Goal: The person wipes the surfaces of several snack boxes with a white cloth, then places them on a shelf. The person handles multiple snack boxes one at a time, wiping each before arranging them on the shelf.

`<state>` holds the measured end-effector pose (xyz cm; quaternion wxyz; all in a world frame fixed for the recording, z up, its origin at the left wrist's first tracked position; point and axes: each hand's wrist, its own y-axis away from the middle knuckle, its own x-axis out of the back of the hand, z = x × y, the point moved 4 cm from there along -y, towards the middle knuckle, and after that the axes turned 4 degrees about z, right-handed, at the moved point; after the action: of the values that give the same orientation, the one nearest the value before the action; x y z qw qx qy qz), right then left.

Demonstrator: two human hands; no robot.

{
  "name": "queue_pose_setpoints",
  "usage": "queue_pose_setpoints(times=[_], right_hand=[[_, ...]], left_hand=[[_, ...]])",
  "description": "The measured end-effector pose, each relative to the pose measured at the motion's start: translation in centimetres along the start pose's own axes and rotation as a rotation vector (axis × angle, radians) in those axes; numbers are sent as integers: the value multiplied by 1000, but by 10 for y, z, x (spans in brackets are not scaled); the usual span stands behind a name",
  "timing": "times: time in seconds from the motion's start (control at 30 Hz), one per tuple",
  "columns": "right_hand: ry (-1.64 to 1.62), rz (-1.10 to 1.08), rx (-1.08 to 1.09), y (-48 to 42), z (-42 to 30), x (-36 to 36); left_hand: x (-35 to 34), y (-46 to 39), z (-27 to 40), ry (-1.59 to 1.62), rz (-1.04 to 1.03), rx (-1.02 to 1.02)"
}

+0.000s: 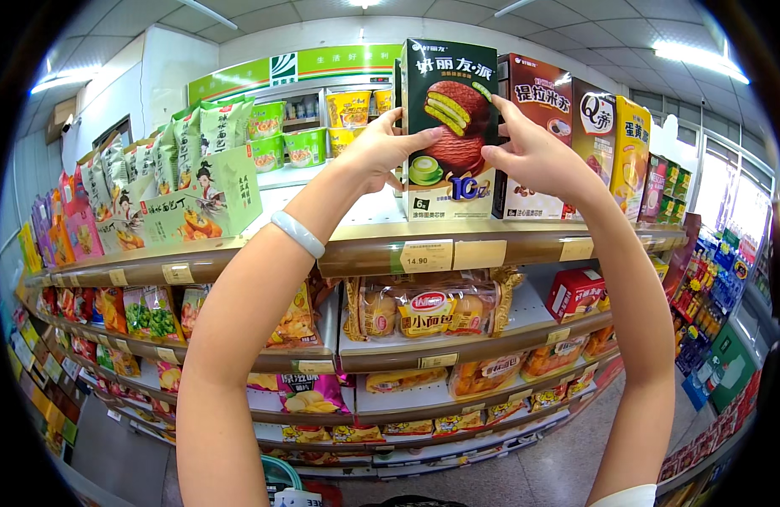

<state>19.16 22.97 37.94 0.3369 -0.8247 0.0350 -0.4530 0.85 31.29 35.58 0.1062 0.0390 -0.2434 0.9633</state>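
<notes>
A tall dark green carton of filled cakes [450,149] stands upright on the top shelf [364,234], near its front edge. My left hand [380,149] grips the carton's left side, the thumb lying across its front. On the other side my right hand [532,149] touches the right edge with its fingertips and thumb. A pale bangle [298,233] circles my left forearm. Just right of the green carton stands a reddish-brown carton [538,95], partly covered by my right hand. Below them a price tag [426,256] sits on the shelf edge.
More cartons, one brown [592,139] and one yellow [629,158], line the shelf to the right. Noodle cups [305,147] and a display box of snack bags [200,212] stand to the left. Packaged bread [428,310] lies one shelf down. A basket rim [285,469] shows at the bottom.
</notes>
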Motion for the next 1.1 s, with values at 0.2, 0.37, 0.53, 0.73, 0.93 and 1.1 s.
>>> queue_pose_setpoints(times=[0.2,0.37,0.53,0.73,0.93,1.1], right_hand=[[46,105,174,0,13,-7],[-52,101,210,10,10,2],[-165,179,339,16,7,29],[-148,277,291,32,11,70],[-184,357,343,38,22,94],[-201,354,311,49,40,102]], left_hand=[[-5,2,1,16,23,9],[-5,6,2,-8,35,45],[5,5,5,-102,-15,19],[43,-11,18,-66,119,-16],[53,-52,-22,-353,-113,267],[44,-71,-49,-423,-222,343]])
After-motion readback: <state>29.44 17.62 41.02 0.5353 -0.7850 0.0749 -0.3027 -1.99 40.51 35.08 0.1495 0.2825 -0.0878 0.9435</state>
